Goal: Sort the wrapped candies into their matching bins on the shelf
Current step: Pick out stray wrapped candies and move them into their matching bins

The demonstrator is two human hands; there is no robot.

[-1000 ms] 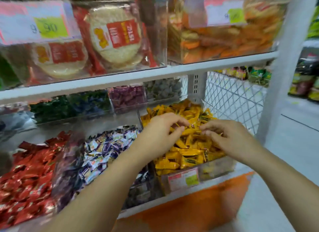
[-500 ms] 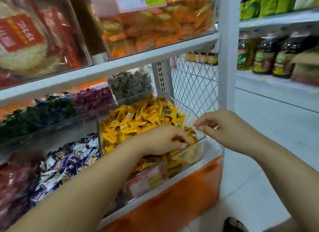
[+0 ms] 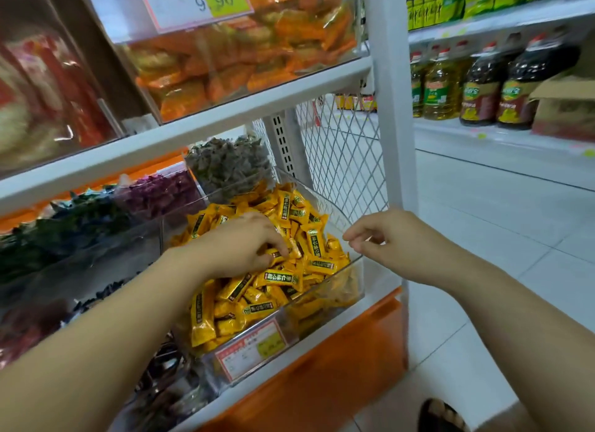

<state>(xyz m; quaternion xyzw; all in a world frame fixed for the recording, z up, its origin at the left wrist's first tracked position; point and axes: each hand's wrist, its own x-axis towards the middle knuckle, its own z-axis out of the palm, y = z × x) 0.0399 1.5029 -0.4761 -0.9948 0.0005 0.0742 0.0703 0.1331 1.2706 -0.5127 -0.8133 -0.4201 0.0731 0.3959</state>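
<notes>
Shelving [image 3: 257, 106] in a shop, seen from the head camera looking down at two bare forearms. On the lower level, at the right end, a clear bin [image 3: 325, 299] is heaped with yellow candies [image 3: 283, 278] in shiny wrappers with dark green labels, and a red-edged price tag [image 3: 251, 351] is fixed to its front wall. The left hand [image 3: 244, 245] lies palm down on top of the heap, its fingers [image 3: 277, 241] curled into the pile and pinching one or more of the yellow wrappers at the fingertips. The right hand [image 3: 396, 241] hangs just beside the bin's right rim, its fingers [image 3: 357, 230] curled with thumb and forefinger tips close together; whether they hold anything cannot be told. Behind the yellow heap sit a bin of grey-green candies [image 3: 228, 164] and, to its left, purple candies [image 3: 161, 190] and dark green candies [image 3: 64, 225]. On the level above, orange snack packets [image 3: 244, 61] fill a clear box bearing a price label [image 3: 193, 3] reading 9.90. A white wire mesh panel [image 3: 341, 161] closes the shelf's right side. Across the tiled floor [image 3: 483, 212], oil bottles [image 3: 483, 87] stand on another shelf.
</notes>
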